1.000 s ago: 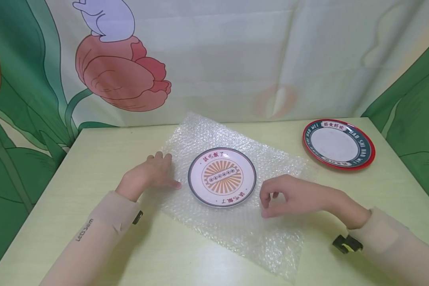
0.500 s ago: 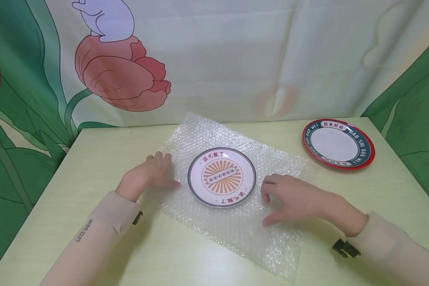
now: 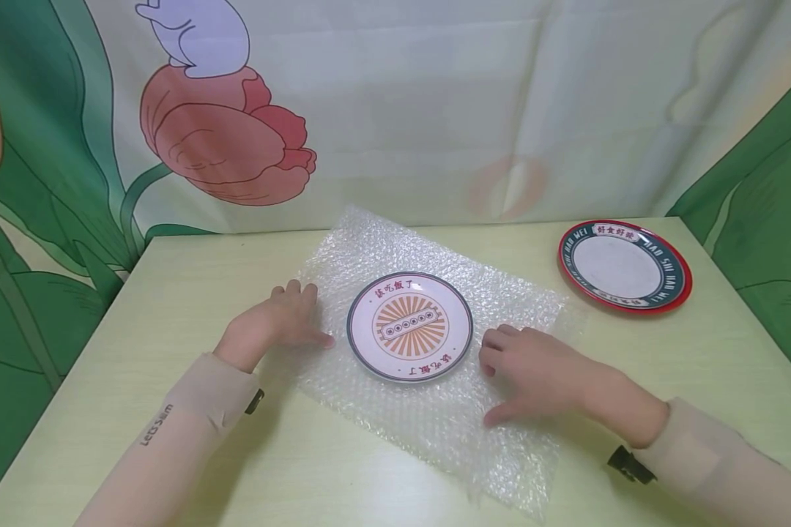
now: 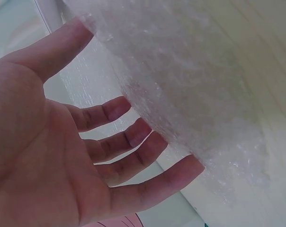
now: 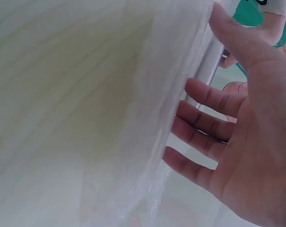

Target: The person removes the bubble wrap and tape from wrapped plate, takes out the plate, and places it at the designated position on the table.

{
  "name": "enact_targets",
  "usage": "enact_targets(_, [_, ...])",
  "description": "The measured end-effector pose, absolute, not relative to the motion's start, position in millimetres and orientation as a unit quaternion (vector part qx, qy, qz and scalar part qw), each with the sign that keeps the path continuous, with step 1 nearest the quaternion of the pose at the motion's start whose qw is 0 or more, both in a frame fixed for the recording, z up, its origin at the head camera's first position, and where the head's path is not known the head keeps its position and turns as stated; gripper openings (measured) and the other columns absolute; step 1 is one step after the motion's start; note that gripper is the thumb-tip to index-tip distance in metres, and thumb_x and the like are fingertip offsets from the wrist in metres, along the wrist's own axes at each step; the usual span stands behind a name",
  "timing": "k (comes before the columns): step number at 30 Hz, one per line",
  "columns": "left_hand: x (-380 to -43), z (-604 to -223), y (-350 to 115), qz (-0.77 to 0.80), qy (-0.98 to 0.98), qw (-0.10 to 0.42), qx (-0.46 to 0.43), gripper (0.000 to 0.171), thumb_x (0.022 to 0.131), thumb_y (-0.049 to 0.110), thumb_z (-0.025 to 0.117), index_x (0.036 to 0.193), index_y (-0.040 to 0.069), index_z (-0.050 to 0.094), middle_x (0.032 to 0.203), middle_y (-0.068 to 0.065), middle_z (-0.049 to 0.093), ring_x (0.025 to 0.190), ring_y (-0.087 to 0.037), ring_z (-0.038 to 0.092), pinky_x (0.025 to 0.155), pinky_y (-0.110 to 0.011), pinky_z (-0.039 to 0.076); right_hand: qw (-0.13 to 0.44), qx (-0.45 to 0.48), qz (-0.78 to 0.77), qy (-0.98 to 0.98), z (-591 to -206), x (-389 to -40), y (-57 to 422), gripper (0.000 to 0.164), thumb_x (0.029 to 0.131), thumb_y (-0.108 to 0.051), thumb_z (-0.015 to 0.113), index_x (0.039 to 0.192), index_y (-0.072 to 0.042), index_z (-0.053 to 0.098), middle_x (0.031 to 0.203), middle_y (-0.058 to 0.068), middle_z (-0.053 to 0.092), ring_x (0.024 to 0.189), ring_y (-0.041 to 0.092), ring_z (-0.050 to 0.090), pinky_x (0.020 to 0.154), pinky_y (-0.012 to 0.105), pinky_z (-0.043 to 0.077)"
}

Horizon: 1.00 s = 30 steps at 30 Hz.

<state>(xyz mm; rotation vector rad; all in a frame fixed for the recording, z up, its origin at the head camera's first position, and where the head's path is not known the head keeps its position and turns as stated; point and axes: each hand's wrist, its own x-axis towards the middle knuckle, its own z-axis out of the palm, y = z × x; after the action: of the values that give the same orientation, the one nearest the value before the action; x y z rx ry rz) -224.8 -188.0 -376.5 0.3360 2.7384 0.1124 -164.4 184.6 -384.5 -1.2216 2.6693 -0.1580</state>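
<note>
A round white plate (image 3: 410, 327) with a dark rim, an orange sunburst and red characters lies face up on a sheet of bubble wrap (image 3: 395, 252). To its left, my left hand (image 3: 280, 322) rests its fingertips on the bubble wrap, fingers spread in the left wrist view. On the plate's other side my right hand (image 3: 540, 369) touches the wrap with its fingertips, thumb held away from the spread fingers. Neither hand touches the plate. In the right wrist view the bubble wrap (image 5: 147, 94) meets the fingertips.
Toward the back right of the pale table (image 3: 191, 293) sits another plate (image 3: 616, 265), with a red edge and a dark green lettered band. A printed curtain (image 3: 395, 110) hangs behind the table's far edge.
My right hand has spread its thumb away from the fingers and lowered onto the bubble wrap. The left hand and both plates have stayed in place.
</note>
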Motion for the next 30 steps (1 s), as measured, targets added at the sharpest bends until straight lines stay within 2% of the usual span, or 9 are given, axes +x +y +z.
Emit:
enact_targets(7, [-224.3,-375.6,-187.0,0.042,0.973,0.193,0.115,0.086,0.088,0.044,0.078,0.14,-0.013,0.039,0.127,-0.033,0.045,0.118,-0.052,0.046,0.098,-0.061,0.045,0.117,-0.413,-0.066,0.901,-383.8,-167.3,188.0,0.047,0.08,-0.058,0.081,0.096,-0.017,0.064,0.104,-0.006,0.055,0.092,0.014,0.051,0.083,0.038,0.05])
enact_targets(14, [-226.0,-377.0,-186.9,0.037,0.973,0.196,0.114,0.089,0.088,0.045,0.078,0.141,-0.014,0.038,0.13,-0.034,0.044,0.12,-0.053,0.045,0.099,-0.062,0.044,0.149,-0.393,-0.134,0.898,-380.0,-176.8,192.0,0.022,0.095,-0.04,0.073,0.099,-0.019,0.07,0.101,-0.009,0.06,0.093,0.013,0.056,0.086,0.039,0.052])
enact_targets(19, [-226.5,-377.6,-187.1,0.037,0.973,0.198,0.113,0.09,0.088,0.046,0.078,0.142,-0.013,0.037,0.131,-0.034,0.043,0.121,-0.054,0.045,0.099,-0.062,0.044,0.149,-0.374,-0.179,0.898,-379.4,-187.6,189.3,0.01,0.098,-0.03,0.07,0.096,-0.021,0.071,0.094,-0.012,0.063,0.093,0.012,0.061,0.087,0.039,0.053])
enact_targets(26, [-225.6,-374.8,-185.8,0.039,0.972,0.204,0.11,0.088,0.089,0.046,0.078,0.142,-0.013,0.038,0.13,-0.033,0.044,0.12,-0.051,0.045,0.099,-0.061,0.045,0.127,-0.33,-0.224,0.908,-376.5,-201.2,182.7,0.013,0.097,-0.025,0.071,0.086,-0.019,0.067,0.076,-0.009,0.061,0.074,0.013,0.056,0.071,0.034,0.05])
enact_targets(30, [-225.1,-373.8,-184.9,0.039,0.971,0.206,0.111,0.086,0.089,0.045,0.078,0.14,-0.012,0.038,0.129,-0.032,0.044,0.118,-0.049,0.045,0.098,-0.06,0.045,0.113,-0.297,-0.264,0.911,-375.7,-207.6,179.8,0.014,0.097,-0.021,0.071,0.086,-0.015,0.067,0.074,-0.005,0.061,0.07,0.014,0.055,0.068,0.034,0.049])
